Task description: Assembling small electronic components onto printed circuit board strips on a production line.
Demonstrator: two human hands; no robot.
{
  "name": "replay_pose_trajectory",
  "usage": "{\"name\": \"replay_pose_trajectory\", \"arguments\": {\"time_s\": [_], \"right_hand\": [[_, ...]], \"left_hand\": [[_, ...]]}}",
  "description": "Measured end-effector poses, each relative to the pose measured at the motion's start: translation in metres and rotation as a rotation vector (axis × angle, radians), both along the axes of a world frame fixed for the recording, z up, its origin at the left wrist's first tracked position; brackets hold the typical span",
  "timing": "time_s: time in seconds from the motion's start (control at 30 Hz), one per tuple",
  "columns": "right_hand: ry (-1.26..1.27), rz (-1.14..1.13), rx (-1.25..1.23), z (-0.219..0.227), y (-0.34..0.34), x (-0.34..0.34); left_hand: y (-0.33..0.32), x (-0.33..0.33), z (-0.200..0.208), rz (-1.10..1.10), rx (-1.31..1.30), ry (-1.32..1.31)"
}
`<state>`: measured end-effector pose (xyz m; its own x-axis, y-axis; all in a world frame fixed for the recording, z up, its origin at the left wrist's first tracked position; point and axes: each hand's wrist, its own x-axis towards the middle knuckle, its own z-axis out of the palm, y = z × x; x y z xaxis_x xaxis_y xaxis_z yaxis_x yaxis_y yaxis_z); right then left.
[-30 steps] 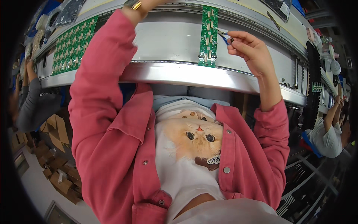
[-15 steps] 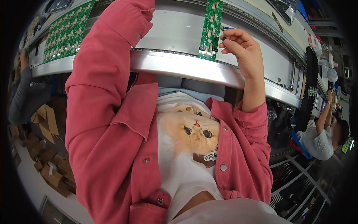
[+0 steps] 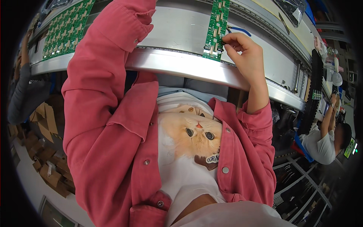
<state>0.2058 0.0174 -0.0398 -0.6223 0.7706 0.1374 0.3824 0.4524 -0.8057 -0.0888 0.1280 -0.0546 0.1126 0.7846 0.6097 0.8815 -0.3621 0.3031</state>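
Observation:
My right hand [image 3: 246, 53] is at the right edge of a narrow green circuit board [image 3: 216, 28], its thumb and index finger pinched together. A small dark part [image 3: 223, 43], partly hidden, sits at those fingertips against the board's edge. Pale connectors and a few black parts stand on this board, which lies across the metal rails. Just beyond the hand are cutting pliers [image 3: 240, 30] with blue handles. My left arm, in a pink sleeve [image 3: 128, 26], reaches up past the top edge, so the left hand is out of sight.
A larger green board panel [image 3: 68, 30] with many pale connectors lies to the left on the line. A silver metal rail [image 3: 181, 63] runs along the near edge. Cardboard boxes [image 3: 47, 121] stand at lower left. A person in a white shirt [image 3: 319, 142] works at far right.
My right hand has moved slightly down and left, bringing the dark part to the board's edge. More of the blue-handled pliers shows. The left sleeve has shifted a little left.

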Motion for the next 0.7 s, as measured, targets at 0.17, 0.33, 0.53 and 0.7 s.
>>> {"name": "replay_pose_trajectory", "arguments": {"time_s": [0.17, 0.33, 0.53, 0.7], "right_hand": [[-0.034, 0.051, 0.044, -0.004, 0.003, 0.003], [-0.035, 0.08, 0.039, -0.005, 0.003, 0.002], [-0.055, 0.067, 0.062, -0.003, 0.003, 0.004], [-0.052, 0.059, 0.114, 0.022, 0.001, 0.009]], "left_hand": [[-0.049, 0.034, 0.049, -0.197, -0.35, -0.273], [-0.065, 0.044, 0.038, -0.164, -0.164, -0.127], [-0.079, 0.055, 0.042, -0.253, -0.222, -0.121], [-0.094, 0.063, 0.053, -0.268, -0.296, -0.196]]}}
